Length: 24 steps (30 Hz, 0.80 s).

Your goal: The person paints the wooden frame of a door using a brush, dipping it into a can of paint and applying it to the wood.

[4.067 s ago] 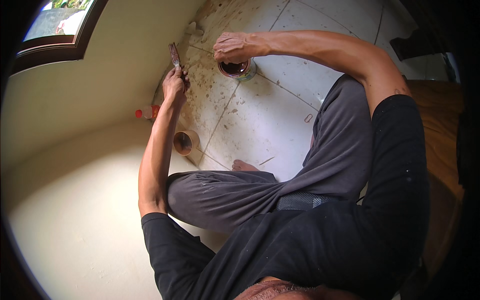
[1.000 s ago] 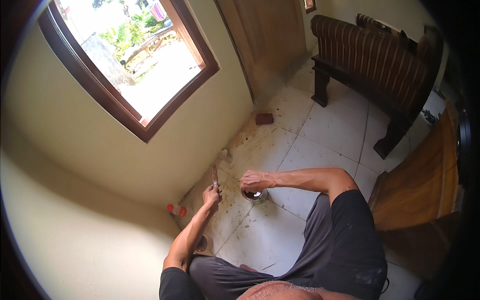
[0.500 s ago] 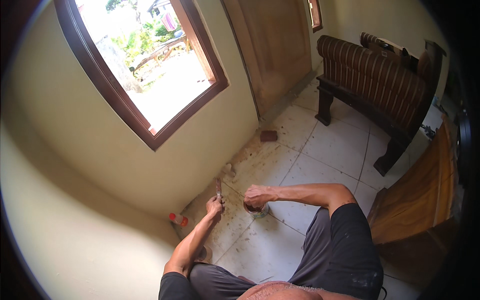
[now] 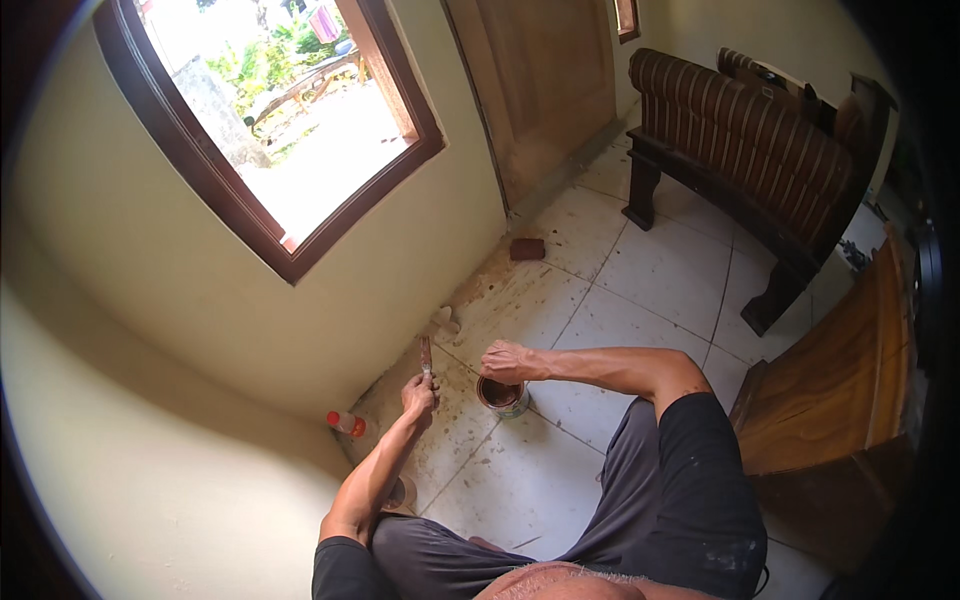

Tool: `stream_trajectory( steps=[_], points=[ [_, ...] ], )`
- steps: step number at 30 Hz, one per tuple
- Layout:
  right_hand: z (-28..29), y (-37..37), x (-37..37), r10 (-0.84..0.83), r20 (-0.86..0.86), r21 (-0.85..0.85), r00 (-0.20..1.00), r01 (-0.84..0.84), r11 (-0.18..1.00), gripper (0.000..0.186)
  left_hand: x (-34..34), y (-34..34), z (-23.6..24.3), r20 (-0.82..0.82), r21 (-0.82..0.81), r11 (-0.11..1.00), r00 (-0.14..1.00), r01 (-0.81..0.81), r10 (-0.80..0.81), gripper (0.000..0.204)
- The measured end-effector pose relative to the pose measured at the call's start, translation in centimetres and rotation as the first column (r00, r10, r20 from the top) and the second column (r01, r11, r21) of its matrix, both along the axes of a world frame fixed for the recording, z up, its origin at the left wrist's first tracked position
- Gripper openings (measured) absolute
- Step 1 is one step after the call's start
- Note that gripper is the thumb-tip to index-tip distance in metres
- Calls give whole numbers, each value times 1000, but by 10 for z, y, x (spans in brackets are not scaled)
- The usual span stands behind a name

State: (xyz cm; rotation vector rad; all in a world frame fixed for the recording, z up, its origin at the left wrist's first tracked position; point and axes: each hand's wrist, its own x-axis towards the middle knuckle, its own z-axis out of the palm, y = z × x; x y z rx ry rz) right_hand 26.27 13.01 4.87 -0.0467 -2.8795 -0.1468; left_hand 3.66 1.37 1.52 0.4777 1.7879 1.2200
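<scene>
On the left, my left hand [image 4: 421, 397] is closed around a paintbrush [image 4: 426, 353] whose narrow reddish-brown head points away from me, above the stained floor beside the wall. My right hand [image 4: 508, 362] hovers over the far rim of an open paint tin [image 4: 514, 409] with dark brown inside. Its fingers are curled together, and whatever they hold is hidden beneath the hand. A small bottle with red cap and label [image 4: 346, 424] stands near the wall, left of my left forearm. Partly behind that forearm is a round brownish container [image 4: 401, 494].
White floor tiles [image 4: 530, 478] carry brown spots. A dark red block [image 4: 527, 249] and a whitish crumpled item [image 4: 445, 320] lie along the wall. A brown-framed window [image 4: 290, 262], wooden door [image 4: 545, 110], striped chair [image 4: 740, 120] and wooden furniture piece [image 4: 830, 390] surround me.
My right hand has lifted from the tin's mouth toward its far rim, showing more of the brown inside. The left hand still grips the paintbrush. The whole view has shifted slightly.
</scene>
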Motion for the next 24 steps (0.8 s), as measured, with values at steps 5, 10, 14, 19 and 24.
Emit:
stream_trajectory(
  steps=[5, 10, 14, 19, 24],
  points=[
    [3, -5, 1, 129, -79, -171, 989, -141, 975, 13, 2, 4, -2, 3, 0, 1000, 1000, 6, -6, 23],
    [12, -9, 2, 59, -2, -76, 998, -59, 995, 14, -3, 0, -3, 9, 7, 1000, 1000, 3, -3, 26],
    [2, -3, 2, 28, -70, -7, 997, -28, 1000, 14, 2, 3, -4, 0, 1, 1000, 1000, 7, -7, 26],
    [12, -5, 2, 156, -42, -134, 987, -160, 978, 16, -3, -1, 1, -34, -16, 1000, 999, 19, -19, 26],
    [-4, 3, 1, -36, -34, 36, 999, 37, 999, 16, 0, -3, 4, -24, 6, 999, 999, 34, -34, 26]
  ],
)
